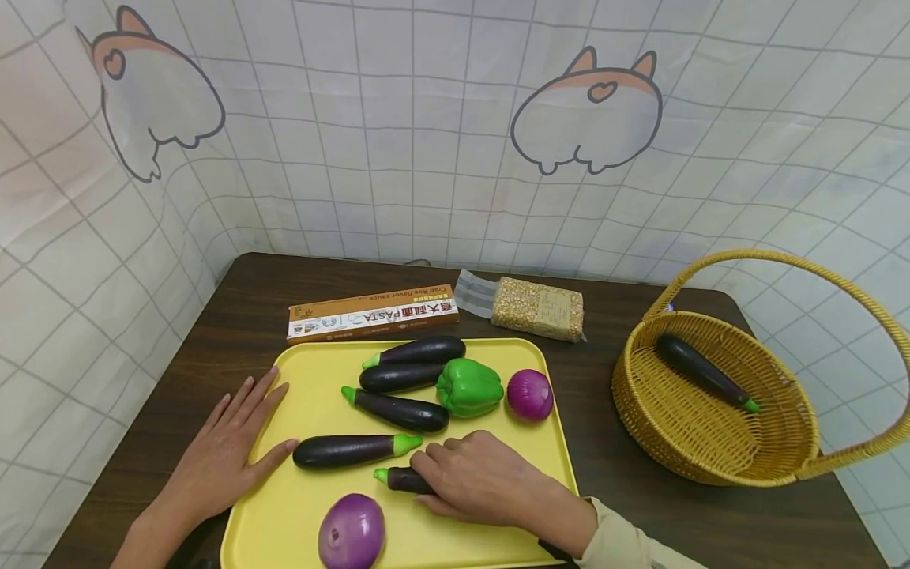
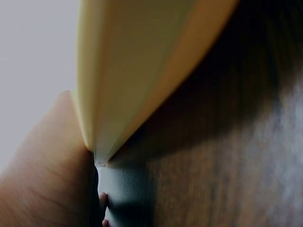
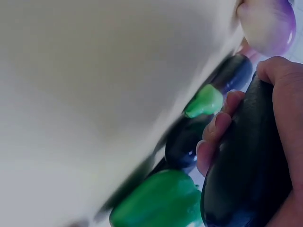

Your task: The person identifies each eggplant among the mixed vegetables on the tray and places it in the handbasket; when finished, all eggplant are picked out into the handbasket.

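My right hand (image 1: 483, 478) grips a dark eggplant (image 1: 405, 480) over the yellow tray (image 1: 266, 514), its green stem end poking out to the left. In the right wrist view, fingers and thumb wrap round that eggplant (image 3: 246, 161). Flat along the tray's left rim lies my left hand (image 1: 231, 442), fingers spread and holding nothing. Its thumb tip is right by the end of another eggplant (image 1: 348, 450). Farther back on the tray are several more eggplants (image 1: 401, 411), a green bell pepper (image 1: 468, 389) and a purple onion (image 1: 529, 395). A larger purple onion (image 1: 351, 532) sits at the front.
A yellow wicker basket (image 1: 626, 383) with a tall handle stands to the right, one eggplant (image 1: 700, 367) inside. Behind the tray lie a pasta box (image 1: 373, 314) and a clear bag of kernels (image 1: 538, 307). A checked cloth (image 1: 426, 182) hangs behind the dark table.
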Motion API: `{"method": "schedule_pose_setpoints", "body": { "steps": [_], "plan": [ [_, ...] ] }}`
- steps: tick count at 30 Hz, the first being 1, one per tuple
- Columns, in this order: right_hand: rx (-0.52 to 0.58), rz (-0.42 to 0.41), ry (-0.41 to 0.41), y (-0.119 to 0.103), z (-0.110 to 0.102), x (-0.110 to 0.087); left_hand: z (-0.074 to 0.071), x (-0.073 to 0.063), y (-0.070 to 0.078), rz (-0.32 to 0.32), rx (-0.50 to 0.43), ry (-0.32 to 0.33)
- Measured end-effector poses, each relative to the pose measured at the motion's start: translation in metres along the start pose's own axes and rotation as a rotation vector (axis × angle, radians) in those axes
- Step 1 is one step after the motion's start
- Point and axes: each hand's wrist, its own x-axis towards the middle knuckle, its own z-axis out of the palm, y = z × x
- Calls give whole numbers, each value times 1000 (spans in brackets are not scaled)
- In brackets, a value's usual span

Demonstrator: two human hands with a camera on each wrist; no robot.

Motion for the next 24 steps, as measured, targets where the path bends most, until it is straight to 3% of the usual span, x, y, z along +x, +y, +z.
{"method": "schedule_pose_setpoints", "body": {
  "steps": [16, 24],
  "plan": [
    [50, 42, -13, 24, -23, -15, 0, 0, 0, -6, -4, 0],
    [39, 66, 80, 42, -30, -26, 1, -1, 0, 3, -5, -4]
  ]
}}
